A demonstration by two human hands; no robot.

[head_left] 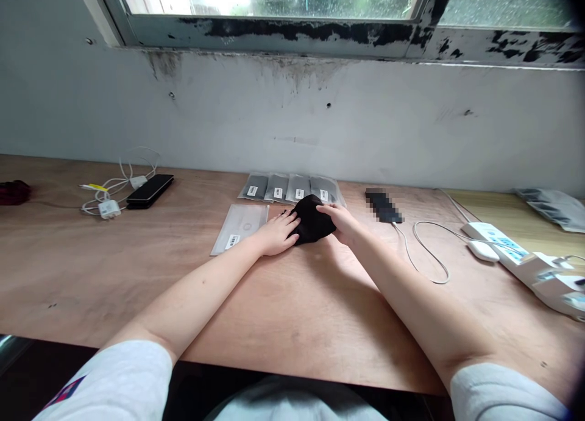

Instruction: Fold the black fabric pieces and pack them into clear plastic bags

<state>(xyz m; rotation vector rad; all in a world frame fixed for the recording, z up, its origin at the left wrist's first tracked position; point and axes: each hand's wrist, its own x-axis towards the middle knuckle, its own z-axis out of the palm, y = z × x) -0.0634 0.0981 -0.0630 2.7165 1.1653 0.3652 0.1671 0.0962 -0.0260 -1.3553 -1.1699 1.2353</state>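
Note:
A piece of black cloth [312,221] lies bunched in the middle of the table, its right side lifted a little. My left hand [276,233] rests on the cloth's left edge with fingers stretched and spread. Between thumb and fingers, my right hand [343,222] grips the upper right part of the cloth; some of those fingers are hidden behind it. Just left of my left hand lies a flat, clear plastic bag [243,221] with a white barcode label. Behind the cloth, several bags with dark contents [276,183] stand side by side in a row, each labelled.
At left are a black phone-like slab [150,191], white cables with chargers [109,209] and a dark red item [13,192]. To the right lie a blurred-out dark device [382,206] on a white cable, a power strip [507,244] and more plastic packets [555,208]. The wall rises behind.

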